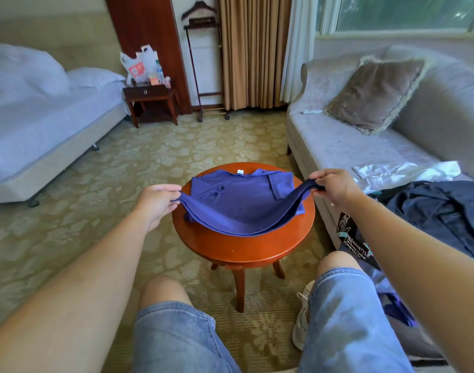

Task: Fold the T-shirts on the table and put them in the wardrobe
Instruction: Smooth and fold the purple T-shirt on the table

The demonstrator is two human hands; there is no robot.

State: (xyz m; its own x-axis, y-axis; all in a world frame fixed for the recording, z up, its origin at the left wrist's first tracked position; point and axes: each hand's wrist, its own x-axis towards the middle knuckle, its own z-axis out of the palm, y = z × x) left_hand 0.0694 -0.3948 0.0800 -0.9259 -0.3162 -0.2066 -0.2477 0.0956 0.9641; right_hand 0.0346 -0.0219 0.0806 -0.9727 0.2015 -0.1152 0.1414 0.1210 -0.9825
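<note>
Item: blue T-shirt (238, 195), lying on the round table (238, 246), collar tag (240, 172) at the far edge, both sleeves already turned in over the body.
Hem: lifted clear of the table's near edge, sagging in a curve between the two hands.
Left hand (156, 203): pinches the hem corner between thumb and fingertips, over the table's left edge.
Right hand (335, 188): fingers curled round the other hem corner, over the table's right edge.
Step in hand: judged to be the bottom-to-collar fold.
Method: draw the hands apart until the sag goes, so the hem travels as a straight line; carry both corners forward level and lay them on the shoulders just short of the collar.
Caution: the folded right sleeve (280, 184) may slip out if the cloth is dragged; lift, do not slide.
Waiting stock: dark garment (440, 208) and black printed garment (354, 238) on the sofa (338, 146), well off the table.
Wardrobe: cannot tell where it stands.
</note>
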